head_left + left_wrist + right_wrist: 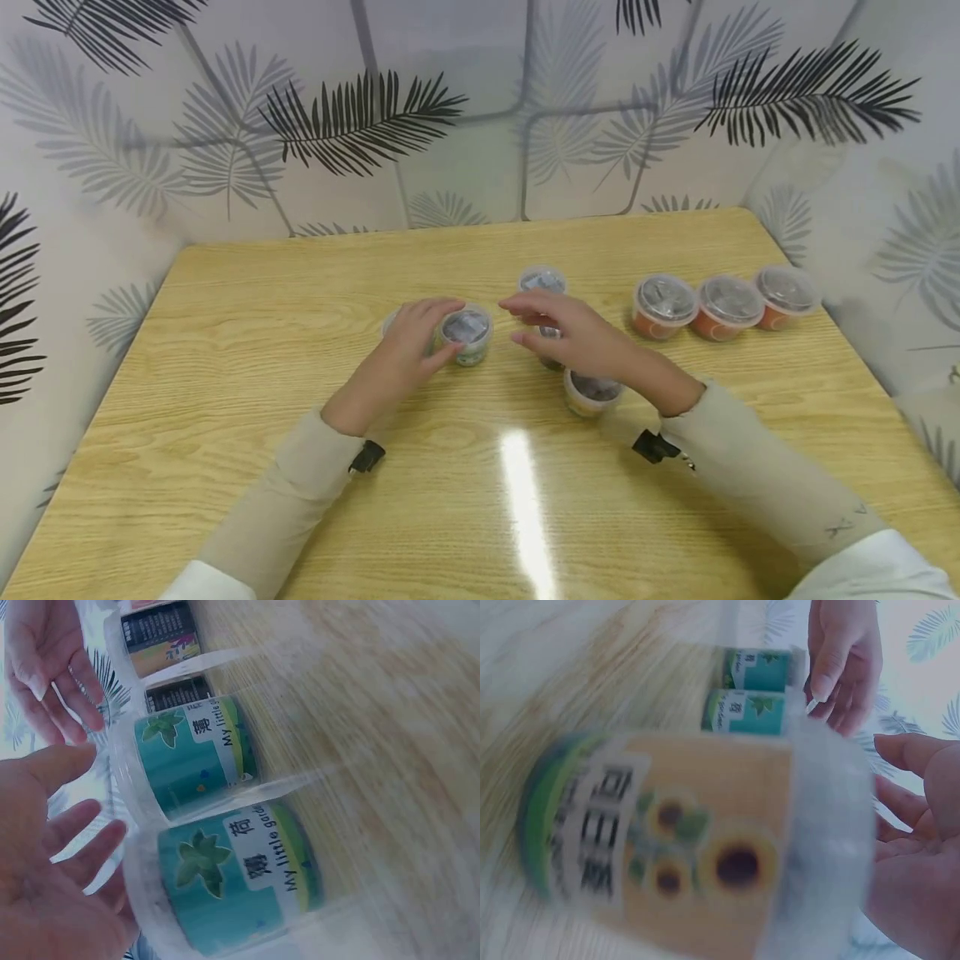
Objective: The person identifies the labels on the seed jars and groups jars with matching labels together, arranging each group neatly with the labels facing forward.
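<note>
Two lidded plastic cups with teal mint-leaf labels stand side by side: the right one (470,354) shows well, while the left one is mostly behind my left hand (401,346). Both labels are plain in the left wrist view, on a nearer cup (232,877) and a farther cup (187,769). My left fingers are spread loosely beside their lids. My right hand (581,333), fingers relaxed and holding nothing, is over a partly covered cup (551,358). Close by its wrist stands a sunflower-label cup (588,398), large and blurred in the right wrist view.
Another lidded cup (542,279) is behind my right hand. Three orange cups, the nearest one (660,312) included, form a row at the right of the wooden table (262,292). A leaf-patterned covering (465,167) hangs behind the table.
</note>
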`<state>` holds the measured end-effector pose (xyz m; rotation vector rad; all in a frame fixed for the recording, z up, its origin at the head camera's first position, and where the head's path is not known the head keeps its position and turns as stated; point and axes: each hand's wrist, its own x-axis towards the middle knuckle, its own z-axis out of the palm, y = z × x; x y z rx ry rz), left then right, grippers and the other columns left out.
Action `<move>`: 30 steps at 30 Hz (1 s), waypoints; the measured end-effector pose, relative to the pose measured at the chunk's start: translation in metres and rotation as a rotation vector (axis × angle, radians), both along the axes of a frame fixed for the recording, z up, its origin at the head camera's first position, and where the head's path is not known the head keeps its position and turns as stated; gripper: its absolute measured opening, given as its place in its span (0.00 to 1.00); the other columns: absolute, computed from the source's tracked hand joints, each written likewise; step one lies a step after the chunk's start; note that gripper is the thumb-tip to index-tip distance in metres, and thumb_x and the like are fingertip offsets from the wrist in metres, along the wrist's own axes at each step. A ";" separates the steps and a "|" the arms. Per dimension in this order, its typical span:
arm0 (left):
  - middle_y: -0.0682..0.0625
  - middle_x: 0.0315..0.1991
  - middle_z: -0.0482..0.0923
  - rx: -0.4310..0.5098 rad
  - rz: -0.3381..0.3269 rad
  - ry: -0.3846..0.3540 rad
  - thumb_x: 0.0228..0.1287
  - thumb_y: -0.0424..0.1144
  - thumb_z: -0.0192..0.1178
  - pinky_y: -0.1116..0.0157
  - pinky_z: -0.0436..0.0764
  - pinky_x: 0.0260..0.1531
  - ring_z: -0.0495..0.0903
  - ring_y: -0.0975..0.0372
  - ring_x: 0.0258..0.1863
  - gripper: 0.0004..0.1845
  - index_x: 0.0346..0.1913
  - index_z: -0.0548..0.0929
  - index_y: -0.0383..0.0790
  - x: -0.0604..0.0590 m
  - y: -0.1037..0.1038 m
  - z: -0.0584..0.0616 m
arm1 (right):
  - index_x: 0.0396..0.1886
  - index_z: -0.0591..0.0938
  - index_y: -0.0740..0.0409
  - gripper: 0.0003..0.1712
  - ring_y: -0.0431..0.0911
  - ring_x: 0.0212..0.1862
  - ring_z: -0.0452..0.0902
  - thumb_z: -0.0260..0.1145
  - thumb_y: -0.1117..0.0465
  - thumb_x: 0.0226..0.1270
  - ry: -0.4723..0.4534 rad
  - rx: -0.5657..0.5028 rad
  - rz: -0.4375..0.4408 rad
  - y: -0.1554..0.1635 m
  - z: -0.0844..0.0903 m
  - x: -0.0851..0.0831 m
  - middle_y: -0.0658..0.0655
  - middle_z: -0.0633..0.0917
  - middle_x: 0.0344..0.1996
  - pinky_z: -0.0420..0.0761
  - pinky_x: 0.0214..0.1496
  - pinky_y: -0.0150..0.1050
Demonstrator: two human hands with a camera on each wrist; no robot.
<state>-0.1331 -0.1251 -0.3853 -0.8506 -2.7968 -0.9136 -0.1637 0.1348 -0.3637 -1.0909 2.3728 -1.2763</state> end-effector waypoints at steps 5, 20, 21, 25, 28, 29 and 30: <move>0.45 0.61 0.67 0.096 -0.047 0.147 0.63 0.37 0.60 0.57 0.66 0.59 0.63 0.54 0.61 0.23 0.60 0.71 0.36 0.008 0.017 0.005 | 0.63 0.71 0.55 0.23 0.47 0.61 0.66 0.59 0.61 0.68 0.007 -0.048 -0.031 0.028 0.004 0.007 0.56 0.72 0.59 0.70 0.61 0.44; 0.51 0.60 0.68 0.245 -0.239 -0.144 0.68 0.42 0.54 0.66 0.68 0.58 0.64 0.64 0.61 0.23 0.63 0.67 0.39 0.031 0.073 -0.003 | 0.60 0.72 0.65 0.23 0.53 0.58 0.69 0.60 0.65 0.66 -0.032 0.035 -0.124 0.097 -0.011 0.029 0.61 0.74 0.56 0.73 0.57 0.47; 0.51 0.61 0.67 0.254 -0.241 -0.177 0.68 0.42 0.54 0.66 0.69 0.57 0.64 0.63 0.61 0.23 0.63 0.67 0.38 0.031 0.076 -0.005 | 0.61 0.71 0.65 0.23 0.54 0.58 0.69 0.60 0.65 0.67 -0.061 0.040 -0.120 0.100 -0.013 0.030 0.62 0.73 0.56 0.73 0.57 0.47; 0.49 0.61 0.66 0.293 -0.254 -0.286 0.68 0.43 0.55 0.65 0.70 0.55 0.65 0.58 0.61 0.25 0.64 0.65 0.37 0.030 0.086 -0.012 | 0.64 0.66 0.65 0.27 0.57 0.59 0.68 0.60 0.63 0.67 -0.163 0.049 -0.087 0.108 -0.023 0.034 0.64 0.69 0.60 0.71 0.57 0.51; 0.49 0.62 0.66 0.303 -0.256 -0.350 0.67 0.45 0.55 0.65 0.71 0.55 0.66 0.57 0.61 0.27 0.65 0.65 0.38 0.030 0.092 -0.016 | 0.66 0.64 0.63 0.31 0.57 0.61 0.66 0.61 0.61 0.66 -0.216 0.041 -0.051 0.111 -0.029 0.037 0.62 0.67 0.63 0.70 0.59 0.51; 0.49 0.62 0.65 0.303 -0.253 -0.367 0.67 0.45 0.55 0.65 0.71 0.55 0.66 0.58 0.61 0.27 0.65 0.65 0.39 0.030 0.094 -0.017 | 0.67 0.63 0.62 0.32 0.56 0.61 0.66 0.62 0.61 0.65 -0.227 0.037 -0.042 0.111 -0.030 0.037 0.61 0.66 0.64 0.69 0.59 0.50; 0.49 0.62 0.65 0.300 -0.251 -0.378 0.67 0.46 0.55 0.66 0.71 0.55 0.66 0.58 0.61 0.27 0.65 0.64 0.39 0.030 0.095 -0.018 | 0.68 0.63 0.61 0.34 0.56 0.61 0.65 0.63 0.61 0.65 -0.239 0.029 -0.035 0.111 -0.031 0.038 0.60 0.66 0.64 0.69 0.60 0.49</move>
